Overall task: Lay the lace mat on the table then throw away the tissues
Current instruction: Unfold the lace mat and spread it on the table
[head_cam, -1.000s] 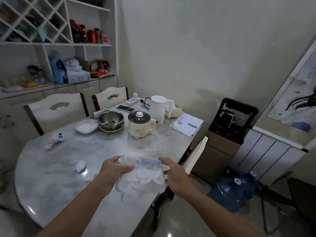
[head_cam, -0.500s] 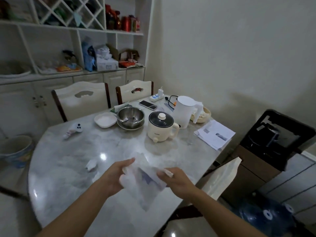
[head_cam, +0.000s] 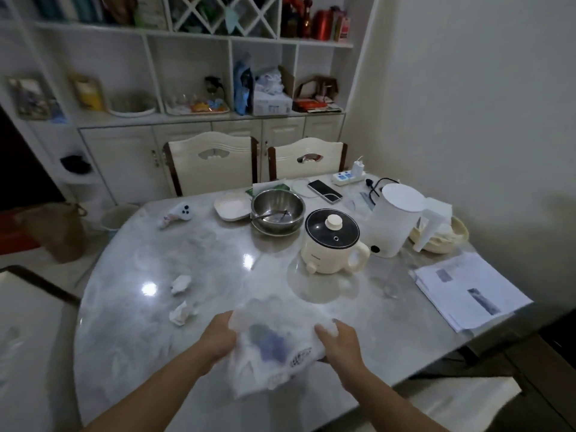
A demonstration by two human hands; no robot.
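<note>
From my seat, cream electric cooking pot (head_cam: pixel 332 241), glass lid on, at 1 o'clock. White kettle (head_cam: pixel 396 219) just beside it, toward 2. Steel bowl (head_cam: pixel 277 209) with utensil inside at 12; white dish (head_cam: pixel 232 206) touches its left. Phone (head_cam: pixel 325 190) and power strip (head_cam: pixel 347 176) behind. Stacked papers (head_cam: pixel 467 291) at 3. Two chairs (head_cam: pixel 212 162) across.

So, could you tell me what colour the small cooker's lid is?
Black, with a cream knob, seen in the head view.
</note>
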